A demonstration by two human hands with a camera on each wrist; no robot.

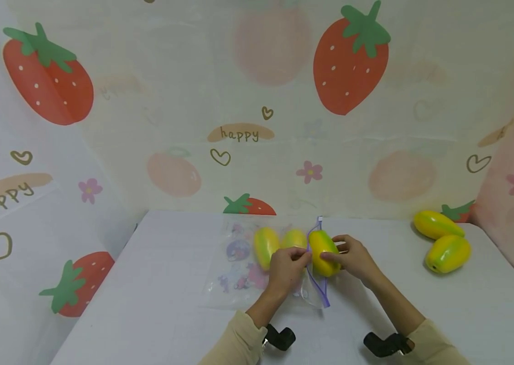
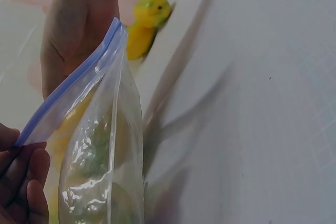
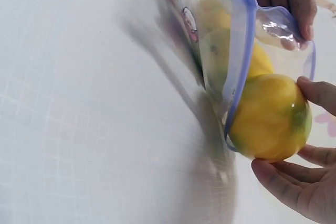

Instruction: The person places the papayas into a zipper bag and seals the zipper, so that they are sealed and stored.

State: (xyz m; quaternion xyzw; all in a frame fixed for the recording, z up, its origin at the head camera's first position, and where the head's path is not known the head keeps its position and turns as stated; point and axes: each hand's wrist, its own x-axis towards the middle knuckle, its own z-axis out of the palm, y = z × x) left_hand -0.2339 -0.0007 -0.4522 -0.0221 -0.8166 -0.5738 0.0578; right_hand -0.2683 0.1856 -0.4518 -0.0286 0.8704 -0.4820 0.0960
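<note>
A clear zip bag [image 1: 225, 276] with a purple zip edge and cartoon prints lies on the table, its mouth to the right. Two yellow-green papayas [image 1: 266, 246] are inside it. With thumb and fingers, my left hand [image 1: 286, 271] pinches the rim of the mouth, and the left wrist view shows the purple zip edge [image 2: 68, 83] lifted there. My right hand [image 1: 357, 258] holds another papaya [image 3: 270, 119] by its outer end, thumb on one side and fingers on the other. That papaya sits partly within the opening. The bag's film blurs the fruit inside.
Two more papayas [image 1: 448, 253] lie together at the table's far right. The white table [image 1: 147, 304] meets a printed backdrop [image 1: 184, 101] at the back and sides. Black camera mounts [image 1: 280, 338] are on both wrists.
</note>
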